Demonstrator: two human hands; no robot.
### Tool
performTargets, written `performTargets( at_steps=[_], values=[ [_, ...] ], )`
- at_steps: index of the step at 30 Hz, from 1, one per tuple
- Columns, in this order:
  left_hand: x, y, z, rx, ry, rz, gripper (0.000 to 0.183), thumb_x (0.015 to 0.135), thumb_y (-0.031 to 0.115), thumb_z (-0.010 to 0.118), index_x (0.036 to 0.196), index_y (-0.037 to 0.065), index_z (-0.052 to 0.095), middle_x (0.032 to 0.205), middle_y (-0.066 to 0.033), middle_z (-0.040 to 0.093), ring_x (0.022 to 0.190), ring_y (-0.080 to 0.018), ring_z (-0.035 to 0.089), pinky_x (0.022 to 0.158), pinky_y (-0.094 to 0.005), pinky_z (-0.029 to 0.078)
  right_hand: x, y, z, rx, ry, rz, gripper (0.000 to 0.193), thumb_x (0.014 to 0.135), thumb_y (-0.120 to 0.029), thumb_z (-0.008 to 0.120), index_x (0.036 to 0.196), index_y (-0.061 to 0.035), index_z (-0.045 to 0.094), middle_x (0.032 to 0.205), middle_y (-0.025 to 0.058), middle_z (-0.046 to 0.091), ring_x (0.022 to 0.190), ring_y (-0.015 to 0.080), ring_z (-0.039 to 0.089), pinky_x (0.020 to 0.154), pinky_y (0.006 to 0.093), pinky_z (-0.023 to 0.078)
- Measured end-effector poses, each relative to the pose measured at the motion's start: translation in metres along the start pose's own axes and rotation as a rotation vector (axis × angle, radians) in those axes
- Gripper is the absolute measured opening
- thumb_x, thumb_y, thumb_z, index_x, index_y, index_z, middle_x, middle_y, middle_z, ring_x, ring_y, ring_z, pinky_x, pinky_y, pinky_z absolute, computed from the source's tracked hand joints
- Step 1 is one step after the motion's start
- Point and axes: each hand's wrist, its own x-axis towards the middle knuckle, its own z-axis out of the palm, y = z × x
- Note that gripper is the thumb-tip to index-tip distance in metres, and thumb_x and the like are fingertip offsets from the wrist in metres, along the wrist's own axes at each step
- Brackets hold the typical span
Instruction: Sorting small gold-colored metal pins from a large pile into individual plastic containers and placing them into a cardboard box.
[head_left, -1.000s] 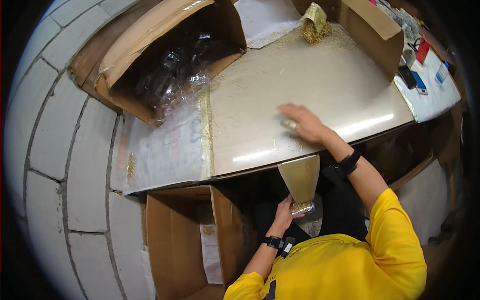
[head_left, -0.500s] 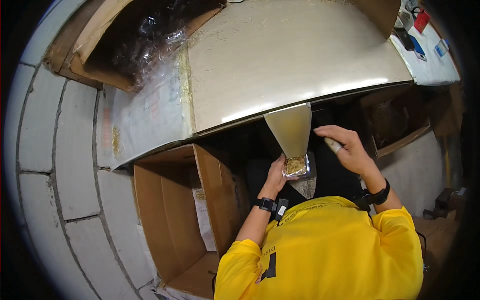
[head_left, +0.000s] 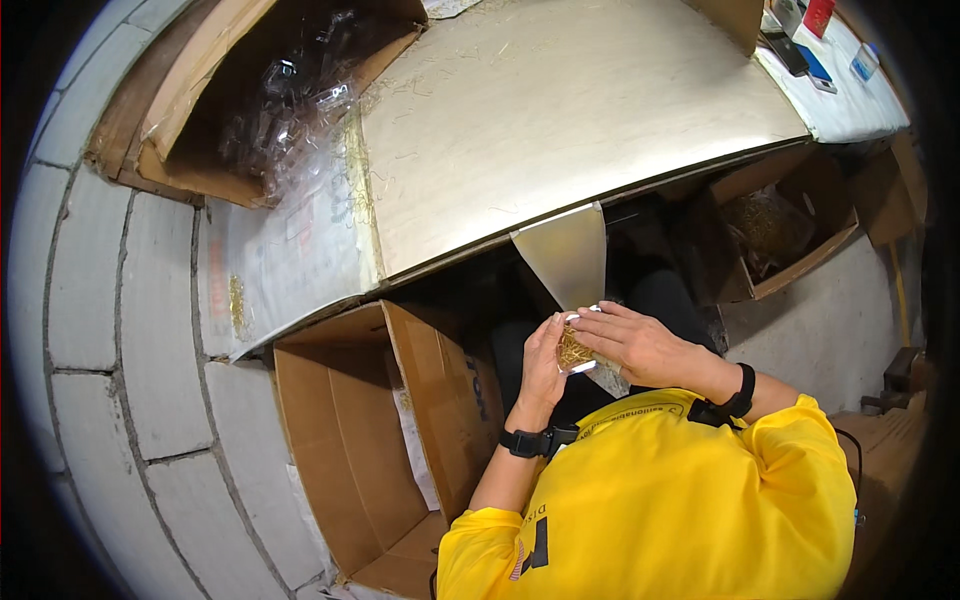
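Note:
Under the lower end of a pale tapered chute (head_left: 572,255), my left hand (head_left: 540,368) grips a small clear plastic box from its left side. Thin gold-coloured metal pieces (head_left: 574,352), like pins, fill the box; their exact kind is too small to tell. My right hand (head_left: 648,348) lies across the right part of the box with its fingers stretched out and close together, hiding some of the contents. The chute's wide upper end meets the front edge of the worktable (head_left: 560,120).
A tall open cardboard box (head_left: 340,440) stands left of my arm. Another carton (head_left: 770,280) sits under the table at right. Clear plastic boxes (head_left: 290,125) pile up in a carton at upper left. Phones (head_left: 815,68) lie at the far right. Loose gold bits dot the tabletop.
My right hand has come down and left from beside the chute onto the plastic box. The box stays in my left hand, slightly lower. The whole view has shifted a little.

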Motion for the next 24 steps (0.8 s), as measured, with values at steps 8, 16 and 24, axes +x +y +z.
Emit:
performTargets(
  at_steps=[8, 16, 24],
  values=[
    [-0.003, 0.003, 0.008, 0.048, 0.064, 0.1, 0.024, 0.097, 0.019, 0.048, 0.109, 0.0, 0.056, 0.099, -0.0088, 0.064, 0.08, -0.0147, 0.065, 0.065, -0.027, 0.057, -0.001, -0.005, -0.003, -0.009, 0.039, 0.065, 0.051, 0.071, 0.0, 0.065, 0.121, 0.0008, 0.053, 0.129, 0.0171, 0.051, 0.123, 0.0296, 0.047, 0.108, 0.0454, 0.032],
    [-0.007, 0.011, 0.025, 0.021, 0.046, 0.135, 0.025, 0.096, 0.021, 0.05, 0.11, 0.001, 0.057, 0.098, -0.0062, 0.063, 0.082, -0.0124, 0.064, 0.068, -0.0251, 0.055, 0.007, -0.012, -0.009, -0.103, -0.007, 0.077, 0.054, 0.073, -0.005, 0.066, 0.124, 0.0016, 0.051, 0.128, 0.0172, 0.051, 0.124, 0.0306, 0.044, 0.108, 0.0467, 0.029],
    [-0.003, 0.014, 0.028, -0.028, 0.061, 0.174, 0.024, 0.097, 0.022, 0.051, 0.108, 0.002, 0.057, 0.094, -0.0034, 0.063, 0.079, -0.0095, 0.063, 0.065, -0.0224, 0.055, 0.005, -0.012, -0.014, -0.099, -0.002, 0.086, 0.069, 0.063, 0.003, 0.063, 0.13, 0.0013, 0.046, 0.138, 0.0155, 0.044, 0.133, 0.0289, 0.035, 0.111, 0.049, 0.021]
  ],
)
